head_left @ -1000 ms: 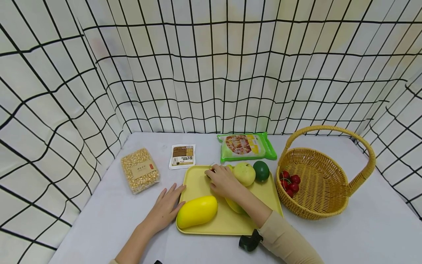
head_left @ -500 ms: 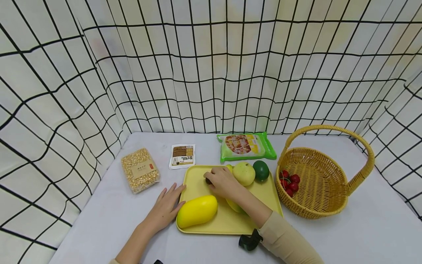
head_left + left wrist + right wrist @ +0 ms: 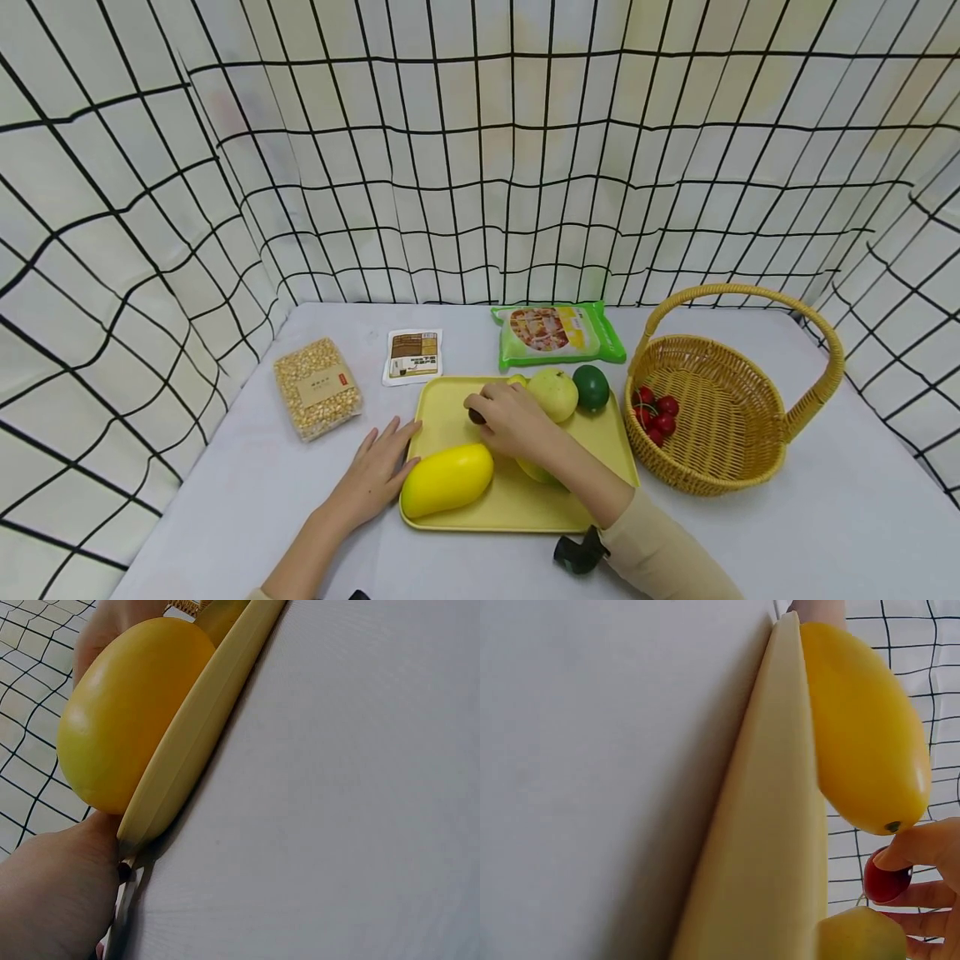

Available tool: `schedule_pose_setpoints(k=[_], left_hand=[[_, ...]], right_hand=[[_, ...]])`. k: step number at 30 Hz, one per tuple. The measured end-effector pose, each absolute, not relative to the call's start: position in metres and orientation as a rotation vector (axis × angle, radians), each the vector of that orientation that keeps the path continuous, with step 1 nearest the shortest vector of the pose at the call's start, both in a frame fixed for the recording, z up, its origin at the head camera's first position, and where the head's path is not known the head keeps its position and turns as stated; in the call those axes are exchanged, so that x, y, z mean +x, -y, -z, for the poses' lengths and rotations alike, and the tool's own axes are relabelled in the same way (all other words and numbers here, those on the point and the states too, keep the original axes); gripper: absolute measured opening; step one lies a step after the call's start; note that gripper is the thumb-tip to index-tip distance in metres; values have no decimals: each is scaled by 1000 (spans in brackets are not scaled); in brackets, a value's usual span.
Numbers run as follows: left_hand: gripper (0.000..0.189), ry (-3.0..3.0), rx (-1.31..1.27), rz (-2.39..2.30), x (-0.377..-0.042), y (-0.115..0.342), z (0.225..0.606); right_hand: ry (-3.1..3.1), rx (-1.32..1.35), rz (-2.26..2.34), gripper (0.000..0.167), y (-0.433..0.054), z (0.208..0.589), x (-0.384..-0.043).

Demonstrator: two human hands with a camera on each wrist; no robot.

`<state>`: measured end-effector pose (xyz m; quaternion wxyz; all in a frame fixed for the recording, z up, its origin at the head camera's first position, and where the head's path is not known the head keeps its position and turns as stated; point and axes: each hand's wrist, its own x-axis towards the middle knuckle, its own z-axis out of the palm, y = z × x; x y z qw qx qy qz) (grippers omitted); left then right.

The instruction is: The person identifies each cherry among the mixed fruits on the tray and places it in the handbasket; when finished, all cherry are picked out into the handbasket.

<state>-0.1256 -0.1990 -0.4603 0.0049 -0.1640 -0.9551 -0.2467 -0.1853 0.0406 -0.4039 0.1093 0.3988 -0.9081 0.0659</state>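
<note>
My right hand [image 3: 517,421] is over the yellow tray [image 3: 450,400], pinching a dark red cherry [image 3: 887,877] between thumb and fingers. In the head view most of that cherry hides behind the fingers. On the tray's near left corner lies a yellow mango [image 3: 447,480]. My left hand [image 3: 375,473] rests on the tablecloth with its fingers spread, thumb at the tray's left rim beside the mango. A pale green round fruit [image 3: 553,395] and a dark green fruit [image 3: 592,387] sit at the tray's back right. Another yellow fruit [image 3: 534,469] is partly covered by my right forearm.
Right of the tray stands a wicker basket [image 3: 750,475] with a tall handle, several red cherries [image 3: 655,414] inside. Behind the tray lie a green food packet [image 3: 558,335] and a small white-brown sachet [image 3: 413,357]. A bag of corn kernels [image 3: 318,388] is at left.
The cherry in my right hand has come down and nearer me, its stem no longer showing above the fingers in the head view. My left hand stays put.
</note>
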Motion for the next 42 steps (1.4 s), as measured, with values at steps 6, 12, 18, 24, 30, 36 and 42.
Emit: schedule_pose_setpoints(k=[6, 12, 18, 24, 30, 36, 42], left_hand=[[52, 2985, -515, 781, -125, 199, 461], [52, 2985, -519, 783, -125, 199, 461], [52, 2990, -514, 787, -125, 199, 461], [52, 2988, -513, 787, -125, 198, 459], [52, 2987, -513, 779, -125, 199, 459], [52, 2983, -517, 787, -126, 199, 460], [52, 2975, -515, 785, -126, 199, 460]], right_hand=[[2637, 1191, -248, 29, -50, 395, -175], [2566, 1186, -316, 30, -65, 389, -170], [2508, 1174, -324, 29, -81, 379, -166], [2479, 1133, -336, 29, -98, 372, -162], [2456, 1093, -355, 29, -117, 370, -159], [2453, 1057, -373, 32, -135, 367, -157], [2492, 982, -364, 35, -152, 367, -154]])
